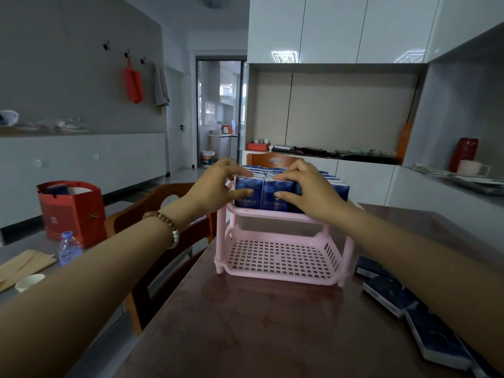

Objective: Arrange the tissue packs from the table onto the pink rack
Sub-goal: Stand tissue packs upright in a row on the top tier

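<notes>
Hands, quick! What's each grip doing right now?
Left grip: fingers curled over the front-left tissue pack, thumb on its face, on the pink rack.
Right grip: pinching the front-middle tissue pack the same way.

A red bag [132, 83] is hung on the grey wall [68, 72]. White cabinets [341, 25] are mounted above a beige niche [341, 110]. Between them a lit doorway [218, 113] is seen, perhaps a kitchen. A wooden chair [141, 205] is set beside the brown worktop [245, 323].
</notes>
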A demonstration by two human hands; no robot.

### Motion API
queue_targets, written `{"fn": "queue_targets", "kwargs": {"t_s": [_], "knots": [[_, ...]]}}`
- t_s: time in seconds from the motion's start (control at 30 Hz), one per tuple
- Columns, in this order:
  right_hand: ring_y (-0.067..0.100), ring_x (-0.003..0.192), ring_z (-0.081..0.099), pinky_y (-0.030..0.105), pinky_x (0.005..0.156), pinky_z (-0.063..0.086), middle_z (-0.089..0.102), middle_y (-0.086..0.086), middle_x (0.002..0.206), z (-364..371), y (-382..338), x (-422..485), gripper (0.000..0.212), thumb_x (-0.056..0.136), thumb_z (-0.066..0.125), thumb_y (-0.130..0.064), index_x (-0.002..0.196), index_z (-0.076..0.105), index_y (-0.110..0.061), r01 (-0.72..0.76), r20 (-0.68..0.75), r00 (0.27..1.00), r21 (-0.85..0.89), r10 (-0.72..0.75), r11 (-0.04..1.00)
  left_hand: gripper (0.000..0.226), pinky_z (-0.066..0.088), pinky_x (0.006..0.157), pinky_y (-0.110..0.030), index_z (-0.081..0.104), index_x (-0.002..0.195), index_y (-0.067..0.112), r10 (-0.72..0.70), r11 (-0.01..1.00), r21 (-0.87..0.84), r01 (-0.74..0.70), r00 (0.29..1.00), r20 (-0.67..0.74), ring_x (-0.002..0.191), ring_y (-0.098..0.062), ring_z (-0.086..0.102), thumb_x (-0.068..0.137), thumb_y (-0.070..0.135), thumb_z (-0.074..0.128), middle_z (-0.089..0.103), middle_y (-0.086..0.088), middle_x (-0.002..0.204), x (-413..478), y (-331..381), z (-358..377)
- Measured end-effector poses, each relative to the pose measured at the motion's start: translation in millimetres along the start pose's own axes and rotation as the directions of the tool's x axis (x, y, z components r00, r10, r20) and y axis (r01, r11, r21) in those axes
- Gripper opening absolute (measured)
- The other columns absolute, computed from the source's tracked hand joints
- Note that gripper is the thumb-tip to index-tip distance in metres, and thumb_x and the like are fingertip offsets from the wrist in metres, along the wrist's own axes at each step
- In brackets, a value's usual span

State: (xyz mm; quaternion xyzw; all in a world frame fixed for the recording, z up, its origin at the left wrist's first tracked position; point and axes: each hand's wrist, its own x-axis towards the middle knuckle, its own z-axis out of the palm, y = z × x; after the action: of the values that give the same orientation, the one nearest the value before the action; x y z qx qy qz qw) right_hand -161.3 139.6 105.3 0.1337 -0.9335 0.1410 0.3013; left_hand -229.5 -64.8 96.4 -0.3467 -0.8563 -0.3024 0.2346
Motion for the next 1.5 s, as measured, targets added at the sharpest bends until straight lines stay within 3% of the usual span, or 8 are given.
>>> {"fn": "queue_targets", "kwargs": {"t_s": [0.37, 0.5, 0.6, 0.73, 1.03, 1.2, 1.33, 1.5], "knots": [[0.015, 0.13, 0.037, 0.021, 0.105, 0.025, 0.041, 0.001, 0.14, -31, 0, -28, 0.051, 0.089, 0.059, -0.03, 0.137, 0.045, -0.019, 0.06, 0.051, 0.997, 0.074, -0.064, 0.995, 0.052, 0.034, 0.104, -0.035, 0.048, 0.134, 0.022, 0.04, 0.985, 0.168, -0.035, 0.999, -0.029, 0.131, -0.018, 0.034, 0.087, 0.042, 0.057, 0.043, -0.002, 0.142, -29, 37, -14], [0.014, 0.139, 0.024, 0.025, 0.11, 0.018, 0.027, -0.002, 0.152, -65, 10, -67, 0.058, 0.091, 0.053, -0.036, 0.143, 0.033, -0.023, 0.051, 0.119, 0.992, -0.048, -0.044, 0.998, 0.062, 0.017, 0.115, -0.04, 0.033, 0.143, 0.024, 0.119, 0.921, 0.366, -0.134, 0.991, 0.064, 0.142, -0.021, 0.02, 0.09, 0.054, 0.043, 0.028, -0.001, 0.153, -48, 67, -6], [0.015, 0.143, 0.014, 0.031, 0.114, 0.012, 0.018, -0.001, 0.156, -90, 24, -107, 0.063, 0.09, 0.05, -0.043, 0.146, 0.025, -0.026, -0.007, 0.187, 0.982, -0.174, 0.04, 0.985, 0.064, 0.006, 0.117, -0.038, 0.023, 0.147, 0.027, 0.136, 0.897, 0.402, -0.183, 0.98, 0.145, 0.145, -0.02, 0.01, 0.091, 0.057, 0.035, 0.018, 0.001, 0.157, -60, 93, 10], [0.014, 0.145, 0.004, 0.036, 0.116, 0.008, 0.006, -0.006, 0.158, -117, 45, -172, 0.07, 0.087, 0.047, -0.052, 0.147, 0.017, -0.03, -0.144, 0.295, 0.929, -0.27, 0.224, 0.952, 0.062, 0.008, 0.117, -0.038, 0.026, 0.146, 0.026, 0.216, 0.91, 0.313, -0.273, 0.955, 0.203, 0.145, -0.018, 0.011, 0.092, 0.055, 0.035, 0.02, 0.001, 0.156, -73, 133, 45], [0.01, 0.144, 0.007, 0.036, 0.118, 0.015, 0.006, -0.014, 0.156, -146, 95, -296, 0.074, 0.079, 0.045, -0.06, 0.145, 0.021, -0.038, -0.445, 0.392, 0.804, -0.103, 0.448, 0.889, 0.06, 0.014, 0.116, -0.033, 0.034, 0.143, 0.024, 0.366, 0.906, 0.098, -0.412, 0.877, 0.311, 0.143, -0.02, 0.019, 0.092, 0.055, 0.038, 0.027, -0.001, 0.154, -107, 210, 139], [-0.002, 0.128, 0.026, 0.014, 0.103, 0.023, 0.027, -0.009, 0.15, -144, 107, -332, 0.053, 0.089, 0.051, -0.04, 0.138, 0.038, -0.027, -0.492, 0.332, 0.823, 0.012, 0.461, 0.87, 0.061, 0.02, 0.116, -0.035, 0.036, 0.143, 0.021, 0.33, 0.943, -0.099, -0.318, 0.85, 0.411, 0.14, -0.019, 0.025, 0.092, 0.054, 0.039, 0.033, -0.002, 0.151, -127, 240, 180], [0.001, 0.127, 0.032, 0.018, 0.101, 0.024, 0.036, -0.009, 0.143, -137, 115, -355, 0.05, 0.088, 0.049, -0.046, 0.134, 0.044, -0.028, -0.581, 0.324, 0.781, 0.059, 0.535, 0.812, 0.063, 0.02, 0.116, -0.034, 0.035, 0.143, 0.019, 0.276, 0.953, -0.254, -0.164, 0.816, 0.508, 0.14, -0.019, 0.025, 0.091, 0.053, 0.042, 0.034, -0.002, 0.15, -138, 251, 202], [0.0, 0.119, 0.042, 0.018, 0.096, 0.03, 0.048, -0.013, 0.131, -134, 119, -369, 0.032, 0.09, 0.051, -0.04, 0.12, 0.056, -0.031, -0.579, 0.275, 0.802, 0.146, 0.529, 0.802, 0.06, 0.027, 0.113, -0.032, 0.041, 0.136, 0.025, 0.262, 0.947, -0.301, -0.109, 0.805, 0.532, 0.133, -0.017, 0.033, 0.086, 0.055, 0.052, 0.041, 0.001, 0.142, -144, 245, 219]]}}
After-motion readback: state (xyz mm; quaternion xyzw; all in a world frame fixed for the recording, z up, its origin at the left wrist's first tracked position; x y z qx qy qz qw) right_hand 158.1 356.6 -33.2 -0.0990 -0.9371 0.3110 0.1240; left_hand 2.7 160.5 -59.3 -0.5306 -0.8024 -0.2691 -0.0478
